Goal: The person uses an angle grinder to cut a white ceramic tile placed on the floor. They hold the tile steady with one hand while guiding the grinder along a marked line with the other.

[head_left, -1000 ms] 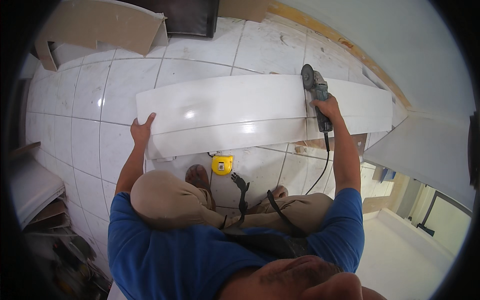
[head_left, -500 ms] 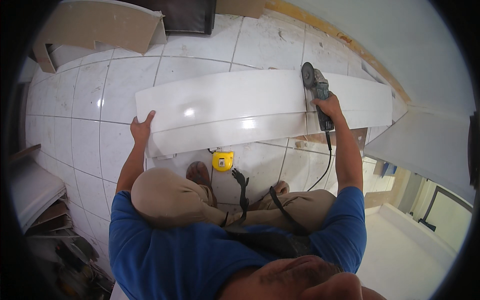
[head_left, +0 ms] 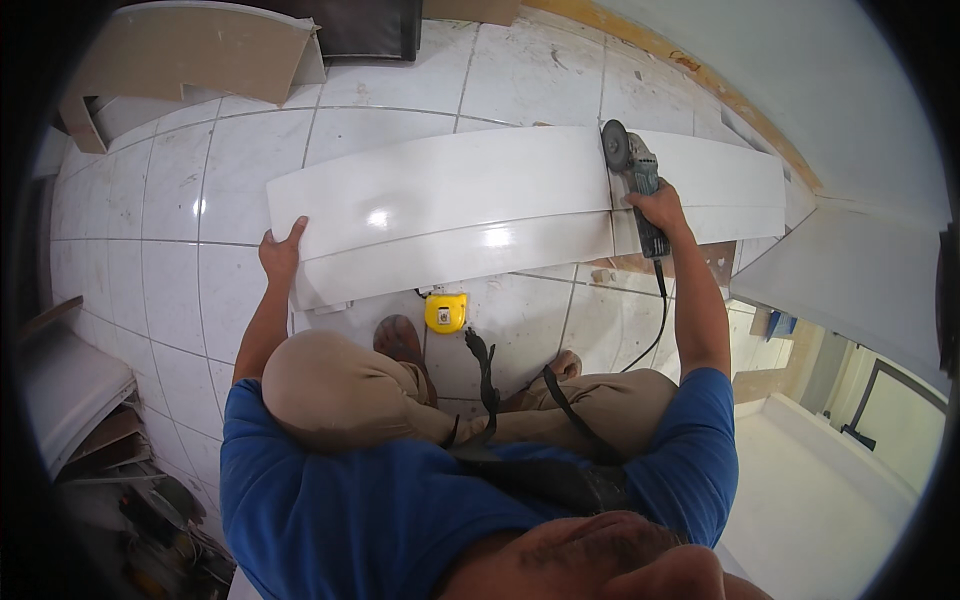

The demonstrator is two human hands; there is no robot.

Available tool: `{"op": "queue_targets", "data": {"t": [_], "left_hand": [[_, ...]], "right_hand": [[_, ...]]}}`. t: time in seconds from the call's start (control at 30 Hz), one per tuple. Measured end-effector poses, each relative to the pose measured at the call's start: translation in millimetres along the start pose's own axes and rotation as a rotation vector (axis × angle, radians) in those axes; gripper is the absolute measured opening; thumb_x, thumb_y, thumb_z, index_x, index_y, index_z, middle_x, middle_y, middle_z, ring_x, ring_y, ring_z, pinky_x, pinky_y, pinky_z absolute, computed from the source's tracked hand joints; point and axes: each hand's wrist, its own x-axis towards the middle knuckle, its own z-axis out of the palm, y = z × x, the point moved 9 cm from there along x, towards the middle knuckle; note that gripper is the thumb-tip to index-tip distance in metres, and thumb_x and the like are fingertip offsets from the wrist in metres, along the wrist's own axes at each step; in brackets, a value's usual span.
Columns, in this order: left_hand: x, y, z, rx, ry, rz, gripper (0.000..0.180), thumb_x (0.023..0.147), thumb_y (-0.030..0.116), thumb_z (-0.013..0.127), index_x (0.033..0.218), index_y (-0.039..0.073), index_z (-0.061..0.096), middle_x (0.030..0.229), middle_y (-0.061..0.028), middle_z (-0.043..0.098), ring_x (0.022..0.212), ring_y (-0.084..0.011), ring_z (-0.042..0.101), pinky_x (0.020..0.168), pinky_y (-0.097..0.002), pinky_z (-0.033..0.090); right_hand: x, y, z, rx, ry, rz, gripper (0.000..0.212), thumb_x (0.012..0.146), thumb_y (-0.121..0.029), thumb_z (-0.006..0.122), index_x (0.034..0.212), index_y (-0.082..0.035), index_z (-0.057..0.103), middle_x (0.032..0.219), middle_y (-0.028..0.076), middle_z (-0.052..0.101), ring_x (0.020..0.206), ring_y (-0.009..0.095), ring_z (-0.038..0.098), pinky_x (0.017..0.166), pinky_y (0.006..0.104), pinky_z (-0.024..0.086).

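Note:
A long white glossy panel lies across the tiled floor before me, with a dark line running across its width toward the right. My left hand grips its left end, thumb on the top face and fingers mostly hidden at the edge. Wrapped around the body of an angle grinder is my right hand. The grinder's disc is at the far end of the dark line; whether it touches the panel I cannot tell. A yellow tape measure sits on the floor between my feet and the panel.
The grinder's black cord trails toward my right leg. Black straps hang in front of me. Brown board pieces stand at the far left. A wall borders the right, and stacked boards with tools fill the lower left.
The view has shifted slightly. Both hands keep their grips, and the grinder and panel stay nearly in the same place relative to each other.

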Motion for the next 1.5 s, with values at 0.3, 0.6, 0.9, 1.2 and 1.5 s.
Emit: {"op": "queue_targets", "data": {"t": [0.3, 0.6, 0.9, 1.2, 1.5], "left_hand": [[2.9, -0.4, 0.3, 0.027, 0.014, 0.015, 0.069, 0.073, 0.049, 0.089, 0.106, -0.008, 0.069, 0.100, -0.0182, 0.075, 0.092, -0.0267, 0.072, 0.086, -0.0362, 0.055], [0.8, 4.0, -2.2, 0.021, 0.014, 0.045, 0.070, 0.073, 0.049, 0.089, 0.107, -0.008, 0.069, 0.101, -0.0187, 0.075, 0.092, -0.0272, 0.072, 0.086, -0.0368, 0.055], [5.4, -8.1, -1.9, 0.012, 0.012, 0.006, 0.070, 0.073, 0.050, 0.089, 0.107, -0.009, 0.070, 0.101, -0.0192, 0.075, 0.092, -0.0275, 0.072, 0.085, -0.0369, 0.055], [3.1, -2.8, -3.8, 0.009, 0.010, 0.006, 0.071, 0.073, 0.051, 0.088, 0.108, -0.009, 0.069, 0.102, -0.0192, 0.075, 0.093, -0.0270, 0.072, 0.086, -0.0365, 0.055], [6.2, -8.7, -2.3, -0.001, -0.003, -0.016, 0.072, 0.073, 0.051, 0.088, 0.108, -0.009, 0.068, 0.101, -0.0187, 0.074, 0.092, -0.0269, 0.072, 0.086, -0.0364, 0.055]], "right_hand": [[-7.4, 12.3, 2.4, -0.044, -0.003, 0.012, 0.073, 0.064, -0.040, 0.082, 0.118, 0.008, 0.065, 0.106, 0.026, 0.072, 0.099, 0.036, 0.071, 0.089, 0.0420, 0.055], [-21.3, 12.5, 3.6, -0.011, -0.020, 0.011, 0.074, 0.065, -0.039, 0.082, 0.119, 0.008, 0.065, 0.107, 0.026, 0.072, 0.099, 0.036, 0.071, 0.089, 0.0416, 0.055], [-16.6, 11.2, 5.7, 0.016, -0.005, -0.008, 0.072, 0.064, -0.038, 0.083, 0.117, 0.007, 0.064, 0.105, 0.025, 0.072, 0.097, 0.035, 0.071, 0.088, 0.0412, 0.055], [-5.8, 1.0, 5.7, 0.012, -0.010, 0.004, 0.071, 0.064, -0.037, 0.083, 0.117, 0.007, 0.065, 0.106, 0.024, 0.072, 0.097, 0.034, 0.071, 0.088, 0.0414, 0.055], [-7.7, 3.7, 6.0, -0.010, -0.004, -0.011, 0.072, 0.065, -0.038, 0.082, 0.118, 0.008, 0.064, 0.107, 0.025, 0.072, 0.098, 0.035, 0.071, 0.088, 0.0414, 0.055]]}}
